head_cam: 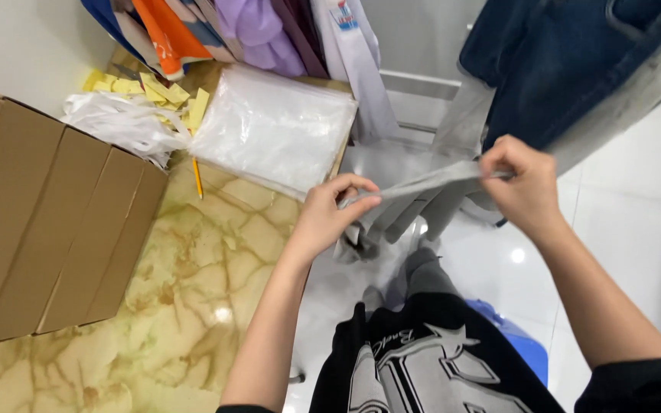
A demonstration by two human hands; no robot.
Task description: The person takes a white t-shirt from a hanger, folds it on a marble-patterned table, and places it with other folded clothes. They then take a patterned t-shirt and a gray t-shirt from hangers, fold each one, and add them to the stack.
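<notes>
The left hand [329,214] pinches one end of a grey cloth strip [422,186], thumb and fingers closed on it, and the right hand [525,183] is clamped on the other end, so the strip runs taut between them above the glossy white floor [629,222]. The strip belongs to a pale grey garment [422,210] whose folds hang down beneath the hands. It looks light and limp, likely to sag and bunch wherever it is let go, so a judgement would be that it holds best at its ends or along a seam, with a fingertip pinch rather than a full grasp. Below the hands lies a black garment with a white printed design [415,359], partly over something blue [525,344]. To the left, on the marbled yellow table [193,291], lie a stack of clear plastic bags [273,126], a pencil [197,177], yellow paper scraps [162,92] and a flattened cardboard box [40,229]. Dark blue denim [568,61] hangs at the upper right.
</notes>
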